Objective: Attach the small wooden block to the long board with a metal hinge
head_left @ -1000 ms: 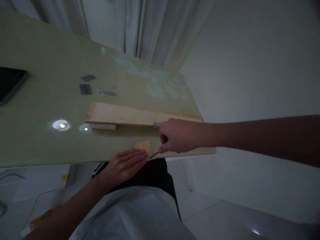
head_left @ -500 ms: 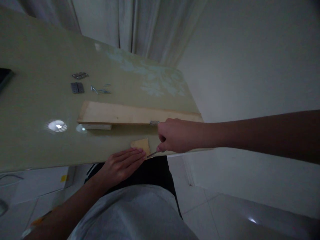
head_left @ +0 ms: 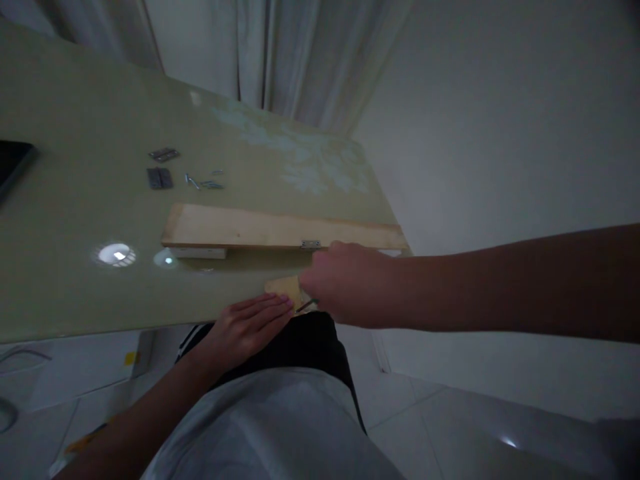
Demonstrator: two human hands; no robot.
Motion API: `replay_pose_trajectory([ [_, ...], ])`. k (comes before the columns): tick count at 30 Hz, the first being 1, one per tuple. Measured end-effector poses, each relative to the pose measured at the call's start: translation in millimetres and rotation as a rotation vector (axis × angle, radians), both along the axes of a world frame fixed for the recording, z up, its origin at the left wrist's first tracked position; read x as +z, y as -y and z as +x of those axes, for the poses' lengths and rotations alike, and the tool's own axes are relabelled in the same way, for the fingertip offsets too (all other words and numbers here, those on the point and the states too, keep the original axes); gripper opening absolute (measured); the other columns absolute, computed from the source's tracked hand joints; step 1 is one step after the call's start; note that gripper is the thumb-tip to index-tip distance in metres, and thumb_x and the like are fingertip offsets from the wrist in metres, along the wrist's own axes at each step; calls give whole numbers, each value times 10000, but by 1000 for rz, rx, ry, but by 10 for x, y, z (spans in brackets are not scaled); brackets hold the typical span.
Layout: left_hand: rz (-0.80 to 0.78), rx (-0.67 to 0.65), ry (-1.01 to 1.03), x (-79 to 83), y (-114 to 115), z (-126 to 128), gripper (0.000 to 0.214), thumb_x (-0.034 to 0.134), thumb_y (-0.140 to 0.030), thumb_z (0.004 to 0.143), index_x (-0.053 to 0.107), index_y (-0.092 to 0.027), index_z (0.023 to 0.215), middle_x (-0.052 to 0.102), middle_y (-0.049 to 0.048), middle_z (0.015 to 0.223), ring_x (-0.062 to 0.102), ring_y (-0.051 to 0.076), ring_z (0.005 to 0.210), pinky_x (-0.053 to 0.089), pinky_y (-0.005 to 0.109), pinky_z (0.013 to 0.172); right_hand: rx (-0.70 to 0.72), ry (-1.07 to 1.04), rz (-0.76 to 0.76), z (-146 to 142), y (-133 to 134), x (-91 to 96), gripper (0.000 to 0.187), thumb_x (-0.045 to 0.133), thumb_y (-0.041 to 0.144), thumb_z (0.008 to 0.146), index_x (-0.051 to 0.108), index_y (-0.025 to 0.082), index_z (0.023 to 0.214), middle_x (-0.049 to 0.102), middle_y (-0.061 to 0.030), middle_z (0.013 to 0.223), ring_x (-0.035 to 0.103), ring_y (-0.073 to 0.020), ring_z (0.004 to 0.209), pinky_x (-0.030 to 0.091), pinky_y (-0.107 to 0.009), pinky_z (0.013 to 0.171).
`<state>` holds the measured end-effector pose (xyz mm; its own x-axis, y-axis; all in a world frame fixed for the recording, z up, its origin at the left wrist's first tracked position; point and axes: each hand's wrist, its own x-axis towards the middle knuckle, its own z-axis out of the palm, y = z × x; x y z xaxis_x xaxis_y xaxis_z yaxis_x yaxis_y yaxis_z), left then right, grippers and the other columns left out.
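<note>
We record the right hand (head_left: 345, 285), its grip pinching a thin metal tool (head_left: 306, 305) at the small wood block (head_left: 285, 287), while the left hand (head_left: 245, 328) lies flat, grip wide, touching it.

Dim room. Pale green glossy table (head_left: 75, 220) with faded leaf pattern, round lamp reflections (head_left: 116, 254) on top. Grey curtains (head_left: 300, 60) behind. Plain white wall (head_left: 500, 133) at right. White tiled floor (head_left: 450, 413) below, small glare (head_left: 507, 442).

Left hand (head_left: 250, 327) lay flat, lower centre, fingers outstretched; right hand (head_left: 345, 283) curled tight, forearm entering from the right edge.
</note>
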<state>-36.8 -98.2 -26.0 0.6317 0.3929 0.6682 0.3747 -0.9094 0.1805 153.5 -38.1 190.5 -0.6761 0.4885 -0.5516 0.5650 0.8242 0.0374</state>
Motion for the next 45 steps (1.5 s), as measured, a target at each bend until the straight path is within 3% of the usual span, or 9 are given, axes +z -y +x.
replay_pose_trajectory([
  [3, -16, -14, 7, -35, -1, -5, 333, 560, -87, 1016, 682, -171, 1314, 769, 88, 1290, 731, 206, 1202, 598, 385, 1077, -230, 3, -27, 23, -116, -26, 209, 793, 330, 817, 786, 158, 935, 756, -97, 844, 699, -216, 777, 384, -280, 585],
  [6, -1, -18, 31, -70, -4, 1, 337, 558, -84, 1014, 684, -174, 1313, 773, 89, 1280, 733, 205, 1198, 597, 385, 1077, -186, 38, 7, 88, -66, -10, 226, 781, 366, 840, 778, 156, 925, 755, -98, 844, 694, -214, 741, 363, -284, 561],
  [11, -7, -19, 41, -53, -4, 16, 314, 530, -111, 1034, 692, -162, 1299, 789, 94, 1227, 745, 201, 1158, 601, 370, 1070, 667, -102, 51, 131, 231, 60, 281, 475, 110, 986, 742, 163, 916, 738, -67, 854, 653, -162, 652, 356, -304, 495],
  [14, 2, -23, 45, -21, -6, 19, 303, 527, -108, 1037, 689, -152, 1289, 788, 92, 1229, 740, 198, 1165, 605, 365, 1061, 887, -111, 44, 126, 261, 69, 298, 478, 111, 970, 728, 168, 818, 711, -54, 797, 611, -148, 597, 327, -316, 450],
  [27, 33, -1, 65, -8, -5, 20, 258, 554, -69, 1016, 720, -142, 1199, 787, 83, 1235, 742, 201, 1155, 610, 354, 1054, 72, -23, 41, 40, 119, -15, 68, 727, 210, 884, 742, 178, 826, 706, -61, 727, 600, -162, 588, 308, -265, 512],
  [34, 14, 10, 32, 9, 8, 21, 246, 530, -99, 1038, 708, -120, 1207, 784, 99, 1250, 742, 216, 1173, 620, 378, 1041, -288, -15, -64, 135, -274, -92, 237, 896, 392, 722, 803, 205, 834, 760, -34, 799, 647, -172, 712, 347, -278, 586],
  [37, 13, 19, 42, 10, 15, 30, 243, 536, -99, 1032, 720, -139, 1187, 793, 89, 1224, 753, 215, 1147, 627, 380, 1028, -17, -12, 27, 125, -189, -54, 194, 813, 343, 823, 780, 193, 942, 765, -56, 885, 641, -173, 696, 292, -288, 544],
  [42, 10, 14, 81, -1, 13, 40, 265, 530, -90, 1026, 728, -161, 1187, 803, 87, 1174, 764, 207, 1107, 625, 363, 1021, 797, -76, 16, 26, 50, 57, 257, 531, 109, 980, 766, 180, 904, 734, -42, 810, 600, -144, 633, 293, -306, 486],
  [45, 25, 16, 83, 4, 8, 42, 275, 494, -91, 1041, 734, -145, 1165, 810, 91, 1138, 769, 208, 1089, 630, 349, 1005, 921, -29, 4, -42, 73, 86, 280, 553, 126, 961, 781, 191, 814, 735, -48, 780, 588, -145, 604, 312, -320, 474],
])
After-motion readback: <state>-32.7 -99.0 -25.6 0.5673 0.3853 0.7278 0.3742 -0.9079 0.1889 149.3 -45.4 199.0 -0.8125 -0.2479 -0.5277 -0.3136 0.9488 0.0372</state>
